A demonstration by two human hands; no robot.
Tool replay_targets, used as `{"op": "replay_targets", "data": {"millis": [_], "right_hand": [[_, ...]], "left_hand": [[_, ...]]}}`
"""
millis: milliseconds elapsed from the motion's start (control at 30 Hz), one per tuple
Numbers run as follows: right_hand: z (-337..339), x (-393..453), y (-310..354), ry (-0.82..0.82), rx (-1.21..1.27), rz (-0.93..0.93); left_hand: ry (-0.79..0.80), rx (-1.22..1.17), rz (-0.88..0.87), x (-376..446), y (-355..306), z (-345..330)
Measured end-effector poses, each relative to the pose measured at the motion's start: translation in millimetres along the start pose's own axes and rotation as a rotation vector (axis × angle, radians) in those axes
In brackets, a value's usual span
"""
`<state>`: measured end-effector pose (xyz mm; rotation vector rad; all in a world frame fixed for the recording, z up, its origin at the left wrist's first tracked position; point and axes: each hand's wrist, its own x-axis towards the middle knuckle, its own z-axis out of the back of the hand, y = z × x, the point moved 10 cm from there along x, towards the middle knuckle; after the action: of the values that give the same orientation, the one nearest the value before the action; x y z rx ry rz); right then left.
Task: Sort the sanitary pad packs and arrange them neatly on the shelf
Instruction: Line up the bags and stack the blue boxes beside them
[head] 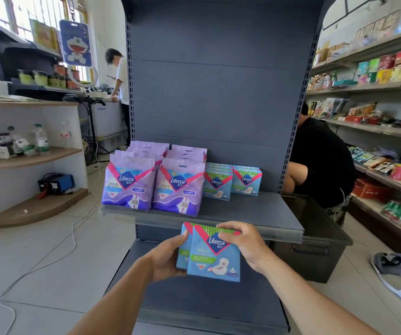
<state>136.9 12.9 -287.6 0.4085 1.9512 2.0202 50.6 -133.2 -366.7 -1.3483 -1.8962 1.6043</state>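
Left hand (168, 256) and right hand (243, 243) grip two blue packs (212, 258), lower centre; shelf (255, 211) holds two purple rows, two blue rows.

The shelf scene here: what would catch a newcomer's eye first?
First, the blue packs held in front of the shelf, the left hand gripping their left edge and the right hand their top right corner. Behind, the purple packs stand in two rows on the shelf's left, with smaller blue rows beside them.
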Motion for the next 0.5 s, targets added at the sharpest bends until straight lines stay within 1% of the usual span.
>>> {"op": "replay_targets", "data": {"millis": [133,267,367,433,500], "right_hand": [[-5,8,4,-0.068,-0.041,0.064],[9,9,10,-0.143,-0.099,0.11],[23,5,5,-0.087,-0.017,0.084],[27,3,3,-0.01,-0.029,0.065],[32,3,8,0.017,-0.073,0.086]], "left_hand": [[0.055,0.013,-0.091,6,-11,-14],[-0.007,0.018,-0.185,14,-27,-17],[-0.075,0.004,-0.266,24,-48,-17],[-0.078,0.019,-0.306,32,-63,-25],[-0.063,0.052,-0.332,41,-76,-38]]}}
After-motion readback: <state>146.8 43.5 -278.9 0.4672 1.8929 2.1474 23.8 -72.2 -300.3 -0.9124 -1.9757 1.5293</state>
